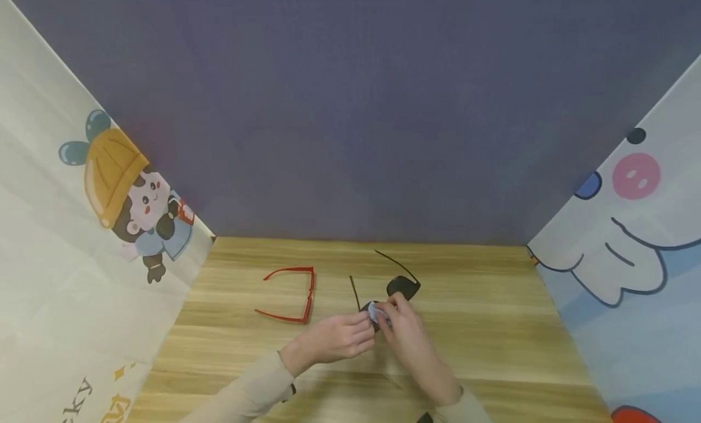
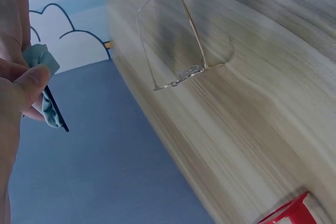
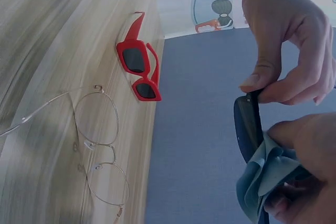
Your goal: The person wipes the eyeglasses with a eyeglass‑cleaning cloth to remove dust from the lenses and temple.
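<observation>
Both hands hold a pair of black sunglasses (image 1: 402, 287) above the table, its arms unfolded and pointing away from me. My left hand (image 1: 342, 338) pinches the frame's left end near the hinge, between thumb and forefinger in the right wrist view. A light blue cloth (image 3: 268, 174) is folded over part of the sunglasses. With thumb and fingers, my right hand (image 1: 408, 335) grips this cloth against a lens. In the left wrist view, the cloth (image 2: 44, 61) and a dark edge of the frame show beyond the left thumb; most of the sunglasses is hidden there.
Red sunglasses (image 1: 310, 294) with dark lenses lie unfolded on the wooden table (image 1: 465, 350), left of the hands. Thin metal-rimmed eyeglasses (image 3: 116, 124) rest on the tabletop. A dark blue-grey panel (image 1: 350, 118) stands behind, with printed curtains (image 1: 44, 228) at the sides.
</observation>
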A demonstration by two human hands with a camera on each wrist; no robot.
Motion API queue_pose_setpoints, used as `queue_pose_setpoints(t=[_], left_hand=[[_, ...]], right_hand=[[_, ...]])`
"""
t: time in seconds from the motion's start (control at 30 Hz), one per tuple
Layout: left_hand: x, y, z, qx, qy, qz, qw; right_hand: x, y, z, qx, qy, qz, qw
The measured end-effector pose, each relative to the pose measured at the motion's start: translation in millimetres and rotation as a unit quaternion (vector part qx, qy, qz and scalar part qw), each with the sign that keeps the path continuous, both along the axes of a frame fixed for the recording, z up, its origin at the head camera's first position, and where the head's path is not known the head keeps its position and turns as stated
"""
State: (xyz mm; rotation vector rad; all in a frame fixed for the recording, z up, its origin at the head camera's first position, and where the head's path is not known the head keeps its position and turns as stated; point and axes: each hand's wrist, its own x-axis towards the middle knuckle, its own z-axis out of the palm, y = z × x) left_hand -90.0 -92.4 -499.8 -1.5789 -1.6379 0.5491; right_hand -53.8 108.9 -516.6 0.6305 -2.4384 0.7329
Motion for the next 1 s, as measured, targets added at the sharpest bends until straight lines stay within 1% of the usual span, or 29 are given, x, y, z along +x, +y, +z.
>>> queue_pose_setpoints(t=[0.13,0.3,0.43,0.6,0.73,0.83,0.9,1.0], left_hand=[[-2.1,1,0.3,0.003,0.007,-0.004,1.0000],[-1.9,2,2.2,-0.002,0.001,0.000,1.0000],[-0.7,2,1.0,0.002,-0.002,0.003,1.0000],[-1.6,3,-2.4,0.006,0.005,0.001,1.0000],[-3.4,4,-1.2,0.012,0.010,-0.005,0.9999],[-2.5,5,6.9,0.017,0.010,-0.011,0.9997],[-0.6,5,15.8,0.021,0.013,-0.016,0.9996],[2.5,4,28.0,0.028,0.013,-0.021,0.9993]], right_hand=[[0.0,0,-0.1,0.000,0.003,-0.015,1.000],[-2.1,1,-0.1,-0.003,0.013,-0.028,1.000],[-2.2,2,0.0,-0.004,0.001,-0.034,0.999],[-0.7,2,-0.1,-0.003,-0.009,-0.029,1.000],[1.5,0,-0.5,0.010,-0.013,-0.010,1.000],[2.8,0,-1.5,0.017,-0.022,0.000,1.000],[3.1,1,-2.1,0.022,-0.031,0.003,0.999],[2.2,2,-2.0,0.022,-0.042,0.019,0.999]])
